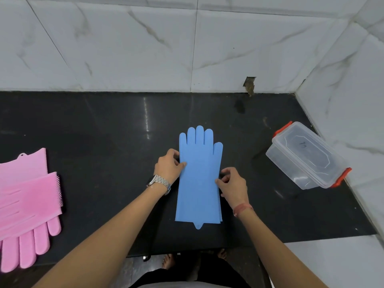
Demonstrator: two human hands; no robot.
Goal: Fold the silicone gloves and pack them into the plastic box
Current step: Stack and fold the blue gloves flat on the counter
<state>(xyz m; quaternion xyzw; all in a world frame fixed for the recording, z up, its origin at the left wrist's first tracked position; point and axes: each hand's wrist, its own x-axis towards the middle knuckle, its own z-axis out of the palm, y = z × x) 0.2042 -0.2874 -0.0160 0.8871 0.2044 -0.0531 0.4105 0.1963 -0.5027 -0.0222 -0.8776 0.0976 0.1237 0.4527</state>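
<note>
A blue silicone glove (199,175) lies flat on the black counter (108,142), fingers pointing toward the wall and cuff toward me; further blue edges show along its right cuff side. My left hand (169,166) pinches its left edge at the palm. My right hand (233,185) pinches its right edge a little lower. Pink silicone gloves (27,204) lie stacked at the left edge, bristles showing on one. The clear plastic box (305,155) with orange-red clips sits at the right with its lid on.
White marble-tiled walls (187,44) bound the counter at the back and right. A chipped hole (250,84) shows at the base of the back wall. My feet show below the counter's front edge.
</note>
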